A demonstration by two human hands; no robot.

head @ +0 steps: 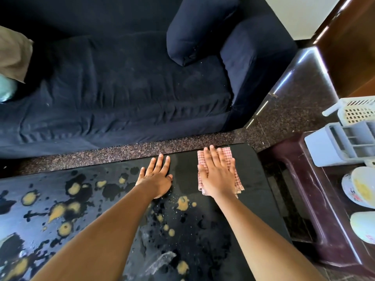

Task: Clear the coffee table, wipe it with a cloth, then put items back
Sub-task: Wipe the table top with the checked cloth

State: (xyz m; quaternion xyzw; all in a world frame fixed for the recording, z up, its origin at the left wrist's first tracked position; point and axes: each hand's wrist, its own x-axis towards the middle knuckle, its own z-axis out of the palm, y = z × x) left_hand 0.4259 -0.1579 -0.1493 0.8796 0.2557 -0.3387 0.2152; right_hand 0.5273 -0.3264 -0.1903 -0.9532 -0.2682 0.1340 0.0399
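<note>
The person's right hand [217,175] lies flat on the folded pink checked cloth [226,154], fingers straight and close together, pressing it onto the black coffee table [255,179] near its far edge at 1 o'clock. The left hand [156,179] rests palm-down on the tabletop just beside it at 12 o'clock, fingers slightly spread. Yellowish spills [182,202] blot the table toward 8 o'clock.
</note>
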